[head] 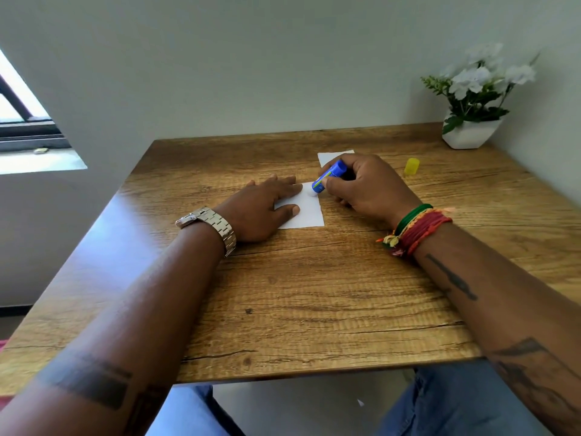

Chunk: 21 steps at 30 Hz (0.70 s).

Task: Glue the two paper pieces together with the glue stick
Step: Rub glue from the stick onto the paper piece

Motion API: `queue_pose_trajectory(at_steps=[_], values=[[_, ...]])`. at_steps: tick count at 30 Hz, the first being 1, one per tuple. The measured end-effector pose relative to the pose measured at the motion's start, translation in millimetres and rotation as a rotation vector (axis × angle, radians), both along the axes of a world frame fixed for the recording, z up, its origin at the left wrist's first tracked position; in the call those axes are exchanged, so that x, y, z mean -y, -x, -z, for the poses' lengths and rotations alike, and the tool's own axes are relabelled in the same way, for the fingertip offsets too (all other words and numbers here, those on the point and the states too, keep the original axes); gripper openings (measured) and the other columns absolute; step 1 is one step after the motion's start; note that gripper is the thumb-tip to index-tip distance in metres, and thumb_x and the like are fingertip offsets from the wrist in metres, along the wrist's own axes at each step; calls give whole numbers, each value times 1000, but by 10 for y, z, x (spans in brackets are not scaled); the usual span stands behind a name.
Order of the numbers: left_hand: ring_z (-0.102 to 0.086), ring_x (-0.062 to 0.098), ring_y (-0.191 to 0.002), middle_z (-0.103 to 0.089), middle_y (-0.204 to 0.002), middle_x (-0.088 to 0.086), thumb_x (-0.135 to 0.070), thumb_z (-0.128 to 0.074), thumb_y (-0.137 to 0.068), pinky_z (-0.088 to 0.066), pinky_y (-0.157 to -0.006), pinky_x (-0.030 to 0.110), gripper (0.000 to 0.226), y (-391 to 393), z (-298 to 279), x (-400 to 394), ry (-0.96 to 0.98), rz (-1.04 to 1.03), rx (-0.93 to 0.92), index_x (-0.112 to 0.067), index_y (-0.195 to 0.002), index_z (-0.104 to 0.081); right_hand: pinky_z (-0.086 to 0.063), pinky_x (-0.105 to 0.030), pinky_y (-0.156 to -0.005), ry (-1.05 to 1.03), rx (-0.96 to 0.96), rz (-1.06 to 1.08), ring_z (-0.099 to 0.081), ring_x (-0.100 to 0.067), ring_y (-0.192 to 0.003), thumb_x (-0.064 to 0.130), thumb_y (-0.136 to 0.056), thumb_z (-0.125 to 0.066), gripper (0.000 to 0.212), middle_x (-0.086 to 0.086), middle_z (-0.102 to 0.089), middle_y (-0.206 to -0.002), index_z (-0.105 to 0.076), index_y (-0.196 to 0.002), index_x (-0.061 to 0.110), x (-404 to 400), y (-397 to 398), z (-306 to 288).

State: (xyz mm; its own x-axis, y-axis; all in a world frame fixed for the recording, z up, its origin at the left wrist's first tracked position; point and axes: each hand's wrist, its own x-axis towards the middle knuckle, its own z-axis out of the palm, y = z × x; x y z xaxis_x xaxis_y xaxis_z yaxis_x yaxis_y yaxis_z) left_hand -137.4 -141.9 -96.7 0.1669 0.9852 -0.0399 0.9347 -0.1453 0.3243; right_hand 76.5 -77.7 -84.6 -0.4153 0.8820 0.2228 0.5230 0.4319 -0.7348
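The blue glue stick is tilted in my right hand, fingers and thumb wrapped round its barrel, its white tip touching the far edge of the near paper piece. That piece lies flat on the wooden bench, and my left hand rests on it with fingers straight, pinning its left side. The second paper piece lies just beyond, partly hidden behind my right hand. The yellow cap stands on the bench to the right, apart from the papers. A white pot of flowers sits in the far right corner.
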Motion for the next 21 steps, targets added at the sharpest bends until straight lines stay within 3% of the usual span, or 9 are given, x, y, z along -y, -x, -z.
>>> queue_pose_trajectory(at_steps=[6, 13, 21], values=[[-8, 14, -155, -19, -167, -9, -40, -44, -105, -3, -125, 45, 55, -4, 14, 1, 0, -10, 20, -30, -157, -30, -58, -48, -80, 13, 28, -44, -62, -26, -75, 23, -91, -65, 20, -13, -73, -89, -75, -107, 19, 37, -28, -24], [-11, 15, -155, -22, -167, -9, -40, -45, -105, -10, -125, 48, 54, -7, -3, 5, -11, -19, 23, -31, -156, -32, -54, -33, -73, 52, 14, -97, -60, -9, -71, 23, -89, -64, 19, 8, -71, -88, -76, -103, 24, 12, -72, -4], [-14, 15, -154, -23, -166, -11, -41, -45, -105, -13, -125, 49, 54, -3, -9, 6, -6, -23, 23, -31, -156, -32, -59, -45, -74, 89, 22, -158, -62, -15, -68, 30, -84, -62, 19, -8, -75, -87, -77, -97, 28, -10, -103, 4]])
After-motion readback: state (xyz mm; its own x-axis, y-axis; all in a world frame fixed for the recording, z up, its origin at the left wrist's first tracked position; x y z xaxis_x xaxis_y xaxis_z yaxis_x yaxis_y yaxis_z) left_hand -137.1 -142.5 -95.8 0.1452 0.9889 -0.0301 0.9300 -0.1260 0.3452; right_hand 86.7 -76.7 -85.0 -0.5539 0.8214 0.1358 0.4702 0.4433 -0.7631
